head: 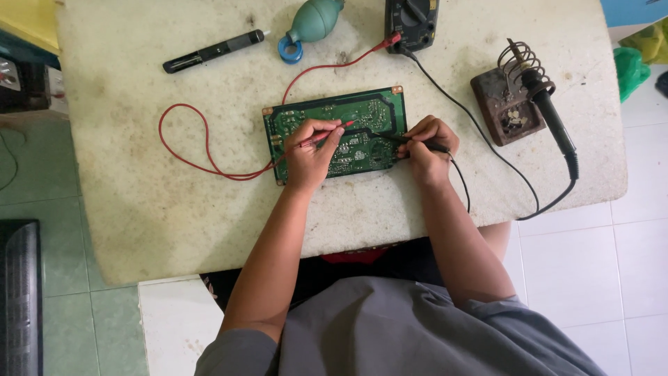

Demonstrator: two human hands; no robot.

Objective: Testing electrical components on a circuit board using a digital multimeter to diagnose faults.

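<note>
- Pinching a thin red meter probe (327,134) in my left hand (309,157), I hold its tip on the green rectangular circuit board (337,132), near the board's middle; the fingers are closed firmly round the probe's shaft.
- My right hand (426,150) is closed the same way round a thin black meter probe (410,141), its tip pointing left onto the board's right part, just beside the right edge.
- Both probes lie nearly level with the board's long axis and point toward each other, tips apart, the red one slightly higher on the board. The left hand sits over the board's lower middle; the right rests off its right edge, so the left is the nearer to the board's centre.
- The board lies flat, long side left to right, on a stained pale stone tabletop (139,181), about midway across it.
- A red lead (182,139) loops wide to the left of the board, then runs up past its top edge to a black multimeter (412,21) above the board's right corner. A black lead (480,132) crosses right of the board.
- Well right of the board stands a rusty soldering-iron stand with a coil (504,104), the black soldering iron (550,111) resting in it.
- Above the board lie a black pen-shaped tool (212,51) and a green rubber blower bulb (314,21).
- Bare tabletop shows below and left of the board.
</note>
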